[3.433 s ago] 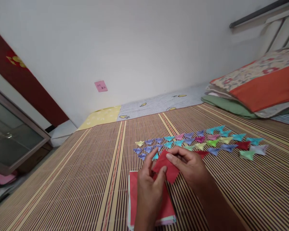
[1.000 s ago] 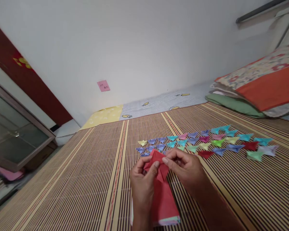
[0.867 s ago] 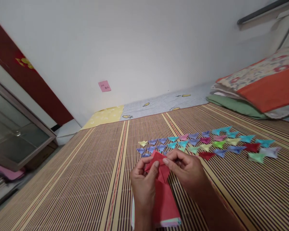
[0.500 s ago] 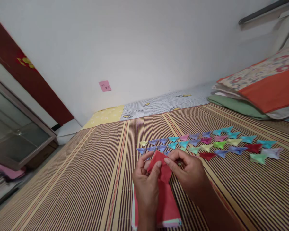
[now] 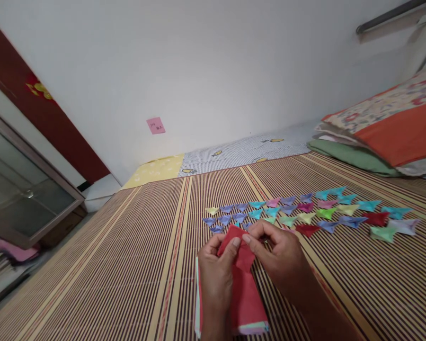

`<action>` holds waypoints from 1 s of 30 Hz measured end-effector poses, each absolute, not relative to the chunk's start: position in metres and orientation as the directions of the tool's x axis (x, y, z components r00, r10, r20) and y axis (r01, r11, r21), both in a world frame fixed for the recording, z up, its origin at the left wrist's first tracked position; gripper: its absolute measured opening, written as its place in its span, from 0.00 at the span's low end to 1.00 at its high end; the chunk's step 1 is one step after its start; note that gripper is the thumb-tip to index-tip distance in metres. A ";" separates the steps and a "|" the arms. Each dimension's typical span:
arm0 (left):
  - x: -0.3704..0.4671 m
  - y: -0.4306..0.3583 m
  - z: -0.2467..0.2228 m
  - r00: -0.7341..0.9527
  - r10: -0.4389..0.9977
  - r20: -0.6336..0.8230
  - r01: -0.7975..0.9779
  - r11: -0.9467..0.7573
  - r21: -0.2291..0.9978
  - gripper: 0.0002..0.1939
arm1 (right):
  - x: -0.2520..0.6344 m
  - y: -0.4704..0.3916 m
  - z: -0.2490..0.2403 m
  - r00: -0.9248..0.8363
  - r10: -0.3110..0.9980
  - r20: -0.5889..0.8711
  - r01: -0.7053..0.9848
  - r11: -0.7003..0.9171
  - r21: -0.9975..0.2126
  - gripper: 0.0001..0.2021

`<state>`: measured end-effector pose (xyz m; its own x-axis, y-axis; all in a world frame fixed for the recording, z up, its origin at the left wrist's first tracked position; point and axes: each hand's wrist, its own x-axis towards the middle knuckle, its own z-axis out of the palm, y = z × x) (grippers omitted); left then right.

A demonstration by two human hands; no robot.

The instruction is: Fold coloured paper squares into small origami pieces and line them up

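A partly folded piece of red paper (image 5: 244,258) is held up between both hands. My left hand (image 5: 218,265) pinches its left side, thumb on top and fingers behind. At its upper right edge, my right hand (image 5: 280,251) grips the paper between thumb and fingers. Below lies a stack of coloured paper (image 5: 248,303), red on top with pale green and lilac edges showing; my left wrist covers part of it. Beyond my hands stand several rows of small folded paper boats, among them a dark red boat (image 5: 307,230) and a pale green boat (image 5: 382,233).
A striped bamboo mat (image 5: 135,265) spreads under everything. Folded bedding (image 5: 397,128) is piled at the right. A white wall with a pink note (image 5: 156,125) rises behind. A glass-fronted cabinet (image 5: 24,184) stands at the left beyond the mat's edge.
The left fingers have curled in closer behind the red paper, uncovering a blue boat behind them. Both hands keep hold of the paper. The view has shifted slightly.
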<state>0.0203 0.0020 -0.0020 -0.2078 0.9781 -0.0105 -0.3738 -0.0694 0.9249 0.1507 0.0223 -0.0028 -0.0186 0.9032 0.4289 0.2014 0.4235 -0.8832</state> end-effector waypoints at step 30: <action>0.033 -0.001 -0.005 -0.199 0.975 0.100 -0.205 -0.141 0.968 0.13 | 0.178 0.028 -0.001 -0.097 0.952 0.291 0.093 0.300 -0.949 0.10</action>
